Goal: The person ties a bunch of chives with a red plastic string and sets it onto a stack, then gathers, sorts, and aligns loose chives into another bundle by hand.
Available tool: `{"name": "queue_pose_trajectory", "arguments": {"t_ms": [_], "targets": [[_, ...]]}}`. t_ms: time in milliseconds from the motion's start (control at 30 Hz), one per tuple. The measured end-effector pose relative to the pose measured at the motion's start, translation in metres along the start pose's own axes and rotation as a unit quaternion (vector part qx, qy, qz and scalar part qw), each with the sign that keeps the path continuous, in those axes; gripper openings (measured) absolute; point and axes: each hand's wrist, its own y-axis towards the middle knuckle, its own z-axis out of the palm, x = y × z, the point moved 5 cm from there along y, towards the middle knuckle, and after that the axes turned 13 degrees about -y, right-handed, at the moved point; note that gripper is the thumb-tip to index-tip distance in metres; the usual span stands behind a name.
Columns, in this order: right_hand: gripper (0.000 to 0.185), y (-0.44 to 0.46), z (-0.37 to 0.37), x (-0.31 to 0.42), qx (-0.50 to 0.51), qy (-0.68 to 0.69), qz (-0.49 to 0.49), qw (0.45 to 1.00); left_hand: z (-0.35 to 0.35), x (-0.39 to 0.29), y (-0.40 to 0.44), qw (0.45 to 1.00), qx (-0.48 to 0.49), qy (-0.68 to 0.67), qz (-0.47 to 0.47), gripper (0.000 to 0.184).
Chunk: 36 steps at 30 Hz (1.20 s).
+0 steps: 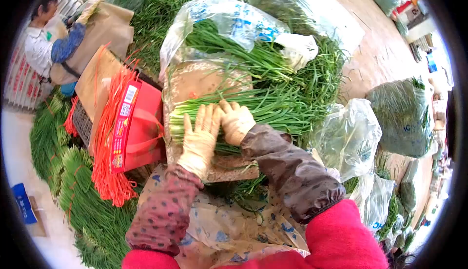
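Note:
A loose bundle of garlic chives (273,107) lies across a worn board (204,81), pale stem ends to the left and green leaves to the right. My left hand (201,137), in a cream glove, rests flat on the stem ends with its fingers stretched out. Close beside it, my right hand (236,123) wears a matching glove; its fingers are bent down onto the chives, and the fingertips are partly hidden. Behind the bundle, more chives (229,45) stick out of a clear plastic bag (200,10).
Orange-red ties (109,137) hang over a red bag (146,123) left of the board. Tied chive bundles (92,186) are piled at the lower left. A co-worker (41,45) handles brown sheeting at the upper left. Filled bags (402,118) stand on the right.

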Motion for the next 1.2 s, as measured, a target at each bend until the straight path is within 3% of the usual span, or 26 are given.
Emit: {"name": "queue_pose_trajectory", "arguments": {"t_ms": [67,133,200,233,300,367,433,533,700,767,800,967,1200], "targets": [[0.079,0.000,0.000,0.001,0.033,-0.015,-0.006,0.999,0.015,0.019,0.020,0.986,0.132,-0.086,-0.054,0.135],[0.087,-0.002,-0.014,0.001,0.078,-0.006,-0.021,0.997,0.030,0.025,0.029,0.975,0.161,-0.122,-0.089,0.139],[0.077,0.003,-0.037,-0.017,0.111,0.103,-0.048,0.987,0.035,0.025,0.024,0.977,0.150,-0.122,-0.094,0.140],[0.072,0.006,-0.053,-0.032,0.099,0.194,-0.049,0.975,0.040,0.027,0.021,0.978,0.148,-0.119,-0.082,0.140],[0.066,0.010,-0.082,-0.088,-0.101,0.113,0.065,0.986,0.036,0.024,0.023,0.975,0.173,-0.112,-0.088,0.140],[0.078,0.015,-0.075,-0.143,-0.036,0.025,0.201,0.979,0.039,0.023,0.024,0.976,0.173,-0.102,-0.086,0.140],[0.103,0.026,-0.058,-0.178,0.070,-0.035,0.220,0.972,0.041,0.025,0.025,0.977,0.165,-0.105,-0.083,0.141],[0.115,0.050,-0.037,-0.203,0.160,-0.051,0.223,0.960,0.040,0.024,0.026,0.978,0.162,-0.100,-0.081,0.143],[0.120,0.082,-0.007,-0.224,0.192,-0.091,0.172,0.962,0.043,0.025,0.027,0.978,0.168,-0.095,-0.078,0.146],[0.118,0.080,-0.003,-0.229,0.259,-0.030,0.212,0.942,0.043,0.026,0.027,0.976,0.177,-0.095,-0.081,0.146],[0.112,0.086,0.014,-0.237,0.189,-0.081,0.234,0.950,0.045,0.027,0.026,0.977,0.175,-0.093,-0.080,0.146],[0.107,0.095,0.035,-0.260,0.286,-0.097,0.314,0.900,0.039,0.024,0.029,0.976,0.176,-0.093,-0.082,0.143],[0.101,0.104,0.056,-0.242,0.328,-0.057,0.265,0.905,0.041,0.025,0.028,0.976,0.176,-0.107,-0.076,0.141]]}}
